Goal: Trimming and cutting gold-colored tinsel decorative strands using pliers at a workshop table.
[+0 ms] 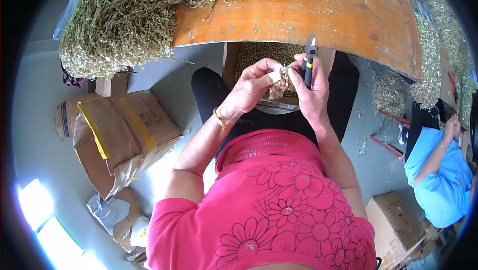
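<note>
Wooden counter [298, 13] ahead; sprig [277, 91] held near a box [230, 63].
The left hand [251, 85] pinches the sprig, fingers closed; the right hand [314, 90] pinches it too, cutters [308, 72] tucked in its grip; a light pinch, blades turned away, should avoid crushing or nicking it.

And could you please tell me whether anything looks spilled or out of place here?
Yes, slightly: loose glittery bits lie scattered across the table, and more litter the floor on the right. They look spilled because they lie apart from the heaped strands.
</note>
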The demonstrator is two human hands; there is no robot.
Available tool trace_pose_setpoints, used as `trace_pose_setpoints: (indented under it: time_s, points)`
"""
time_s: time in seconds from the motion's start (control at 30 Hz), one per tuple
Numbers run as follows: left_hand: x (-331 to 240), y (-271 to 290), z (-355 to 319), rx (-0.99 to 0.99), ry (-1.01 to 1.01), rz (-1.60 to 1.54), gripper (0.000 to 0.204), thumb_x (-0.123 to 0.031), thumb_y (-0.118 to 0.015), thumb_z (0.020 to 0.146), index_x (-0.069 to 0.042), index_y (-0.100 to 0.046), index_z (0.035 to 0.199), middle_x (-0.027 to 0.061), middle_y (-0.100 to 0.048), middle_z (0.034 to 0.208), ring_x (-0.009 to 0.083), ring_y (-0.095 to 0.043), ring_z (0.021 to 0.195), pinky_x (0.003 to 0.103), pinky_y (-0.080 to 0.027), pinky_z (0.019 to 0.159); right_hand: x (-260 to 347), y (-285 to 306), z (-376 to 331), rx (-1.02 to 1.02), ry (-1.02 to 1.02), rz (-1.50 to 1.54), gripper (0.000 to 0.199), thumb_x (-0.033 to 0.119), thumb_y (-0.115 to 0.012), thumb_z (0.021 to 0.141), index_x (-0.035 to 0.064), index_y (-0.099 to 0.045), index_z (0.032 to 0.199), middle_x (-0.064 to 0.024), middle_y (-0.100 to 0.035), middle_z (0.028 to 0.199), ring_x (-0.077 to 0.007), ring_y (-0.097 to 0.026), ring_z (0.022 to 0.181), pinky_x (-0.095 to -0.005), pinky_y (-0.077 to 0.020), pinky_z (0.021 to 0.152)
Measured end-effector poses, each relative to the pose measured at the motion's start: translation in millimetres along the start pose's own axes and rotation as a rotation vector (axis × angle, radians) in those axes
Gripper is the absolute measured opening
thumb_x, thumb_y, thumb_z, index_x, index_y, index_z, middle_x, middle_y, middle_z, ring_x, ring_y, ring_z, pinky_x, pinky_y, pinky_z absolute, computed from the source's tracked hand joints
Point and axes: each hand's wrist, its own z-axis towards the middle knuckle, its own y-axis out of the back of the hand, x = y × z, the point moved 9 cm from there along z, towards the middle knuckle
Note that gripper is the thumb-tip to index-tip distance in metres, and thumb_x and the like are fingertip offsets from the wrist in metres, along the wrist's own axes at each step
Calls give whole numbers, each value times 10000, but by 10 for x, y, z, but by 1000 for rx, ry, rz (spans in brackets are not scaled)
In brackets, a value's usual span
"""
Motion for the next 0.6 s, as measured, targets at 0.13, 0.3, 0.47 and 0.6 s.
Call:
trace_pose_setpoints:
  time_s: [0.13, 0.3, 0.47, 0.6]
  points:
    - [-15, 32, 43, -101, -54, 2, 146, -97, -561, 833, -44, -544, 968, 25, -573, 890, 115, -535, 818, 254, -429, 748, -2, 63, 57, 1, -100, -34, 292, 82, -595, 810, 28, -484, 1075, 9, -524, 860, -52, -480, 754, -200, -406, 709]
    - [-117, 100, 39, -244, -102, 201, 119, -70, -558, 829, -42, -565, 944, 16, -578, 890, 90, -519, 830, 250, -430, 754, -180, -14, 16, 85, -117, -26, 282, 43, -597, 801, 41, -489, 1061, 25, -510, 862, -44, -475, 774, -194, -403, 704]
    - [-285, 99, 75, -258, -217, 211, 121, -88, -548, 839, -25, -556, 941, 35, -590, 845, 106, -538, 782, 244, -423, 748, -163, 76, 109, 29, -175, -68, 261, 55, -591, 803, 33, -504, 1048, 26, -513, 858, -33, -477, 734, -171, -402, 682]
    - [-331, 55, 140, -282, -123, 244, 193, -156, -529, 863, -26, -521, 1005, 38, -587, 822, 97, -553, 758, 231, -435, 696, -110, 169, 234, -1, -111, -92, 274, 76, -599, 801, 35, -506, 1055, 27, -524, 851, -31, -495, 756, -177, -416, 706]
